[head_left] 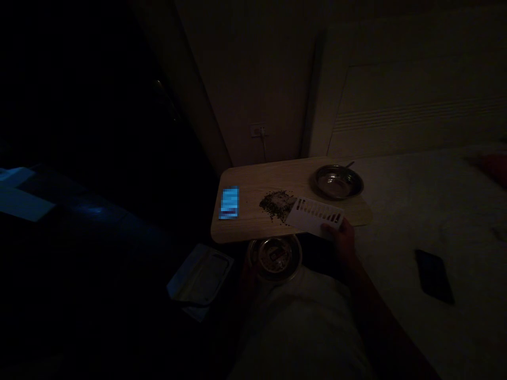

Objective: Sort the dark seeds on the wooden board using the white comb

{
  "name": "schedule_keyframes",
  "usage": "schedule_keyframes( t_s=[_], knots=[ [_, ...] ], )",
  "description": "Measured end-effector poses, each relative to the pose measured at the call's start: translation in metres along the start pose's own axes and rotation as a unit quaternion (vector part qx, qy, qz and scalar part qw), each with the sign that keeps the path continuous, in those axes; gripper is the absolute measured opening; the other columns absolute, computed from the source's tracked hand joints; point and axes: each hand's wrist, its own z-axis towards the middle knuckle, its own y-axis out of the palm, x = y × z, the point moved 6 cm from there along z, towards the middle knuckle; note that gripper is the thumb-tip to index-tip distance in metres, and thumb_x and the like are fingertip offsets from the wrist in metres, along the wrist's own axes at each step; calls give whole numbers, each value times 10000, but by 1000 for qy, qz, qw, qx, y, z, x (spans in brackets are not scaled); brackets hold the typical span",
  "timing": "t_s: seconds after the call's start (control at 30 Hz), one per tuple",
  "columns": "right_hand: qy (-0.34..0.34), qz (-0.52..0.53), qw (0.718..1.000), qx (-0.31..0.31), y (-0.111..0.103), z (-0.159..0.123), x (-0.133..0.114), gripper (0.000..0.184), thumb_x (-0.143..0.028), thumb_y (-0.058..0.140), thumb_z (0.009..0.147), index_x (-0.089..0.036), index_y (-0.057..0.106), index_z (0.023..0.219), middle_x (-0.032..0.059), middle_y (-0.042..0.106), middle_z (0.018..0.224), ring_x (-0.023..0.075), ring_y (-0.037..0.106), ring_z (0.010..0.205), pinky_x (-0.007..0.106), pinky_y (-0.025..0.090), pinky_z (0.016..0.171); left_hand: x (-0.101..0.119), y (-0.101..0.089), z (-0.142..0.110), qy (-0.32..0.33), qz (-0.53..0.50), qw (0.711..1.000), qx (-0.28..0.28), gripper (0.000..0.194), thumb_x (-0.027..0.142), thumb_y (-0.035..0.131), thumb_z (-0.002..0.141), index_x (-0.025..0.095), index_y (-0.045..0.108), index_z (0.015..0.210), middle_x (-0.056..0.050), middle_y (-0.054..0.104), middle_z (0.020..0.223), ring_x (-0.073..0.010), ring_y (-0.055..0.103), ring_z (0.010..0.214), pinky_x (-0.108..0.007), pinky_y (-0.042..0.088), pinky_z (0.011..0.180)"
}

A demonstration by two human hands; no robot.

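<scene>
In dim light, my right hand (344,237) grips a flat white slotted plastic piece (315,215) by its right end. Its left edge touches a scattered pile of small dark grains or seeds (277,205) on the wooden table (247,182). Below the table's front edge, my left hand (249,277) is at the left rim of a round metal bowl (293,268) and seems to hold it; shadow hides most of its fingers. Something pale and grainy shows inside that bowl.
A second metal bowl (339,182) with a spoon handle stands at the table's back right. A lit phone (228,202) lies at the left. An open container (202,274) sits lower left. A dark phone (433,275) rests on the bed (396,211). A plug (261,131) is in the wall socket.
</scene>
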Motion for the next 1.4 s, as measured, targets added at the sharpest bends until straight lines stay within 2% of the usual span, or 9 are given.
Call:
schedule_keyframes(
  t_s=[0.23, 0.4, 0.53, 0.73, 1.0, 1.2, 1.4],
  knots=[
    [-15, -9, 1000, -12, 2, -1, 4, 409, -408, 827, 588, -225, 680, 922, 51, 780, 889, 263, 697, 774, 385, 569, 686, 3, 2, 0, 18, -13, 1000, -6, 849, 500, 762, 751, 213, 508, 1509, -137, 515, 1587, -368, 385, 1515, -475, 313, 1247],
    [-5, 11, 1000, -15, 7, -2, 8, 420, -379, 829, 577, -234, 687, 945, 44, 779, 917, 263, 699, 801, 395, 572, 726, 11, 4, -3, 21, -7, 1000, -9, 794, 480, 747, 782, 236, 519, 1503, -110, 492, 1609, -343, 357, 1534, -458, 286, 1261],
    [8, 29, 999, -15, 11, -4, 7, 444, -361, 841, 551, -213, 684, 940, 48, 773, 917, 253, 695, 810, 400, 568, 765, 6, 4, -4, -6, -3, 1000, -3, 787, 510, 741, 788, 228, 532, 1493, -121, 514, 1590, -353, 393, 1513, -475, 313, 1248],
    [-9, 24, 1000, -18, 15, -7, 3, 431, -374, 826, 561, -199, 687, 930, 55, 770, 898, 253, 686, 804, 390, 559, 754, 4, 7, -3, 21, -27, 999, -7, 806, 510, 751, 761, 241, 536, 1490, -94, 485, 1616, -349, 374, 1524, -448, 330, 1244],
    [-15, 24, 999, -29, 23, -10, 5, 459, -401, 813, 590, -216, 664, 982, 58, 770, 943, 263, 692, 840, 400, 571, 759, 21, 12, -8, 29, -17, 999, -5, 733, 478, 729, 795, 253, 559, 1472, -90, 501, 1605, -339, 359, 1534, -465, 292, 1261],
    [-34, 4, 999, -13, 24, -13, 0, 440, -407, 798, 610, -212, 659, 979, 62, 762, 950, 265, 694, 867, 410, 569, 807, 9, 9, -3, 3, -24, 1000, 6, 790, 495, 772, 731, 234, 575, 1450, -116, 550, 1560, -382, 403, 1503, -500, 325, 1241],
    [-39, 0, 999, -13, 26, -15, -1, 450, -414, 801, 613, -207, 668, 989, 70, 763, 987, 266, 691, 903, 426, 562, 862, 12, 9, -5, 28, -13, 999, -14, 760, 466, 729, 801, 242, 526, 1498, -111, 487, 1613, -337, 359, 1534, -470, 287, 1260]
  ],
)
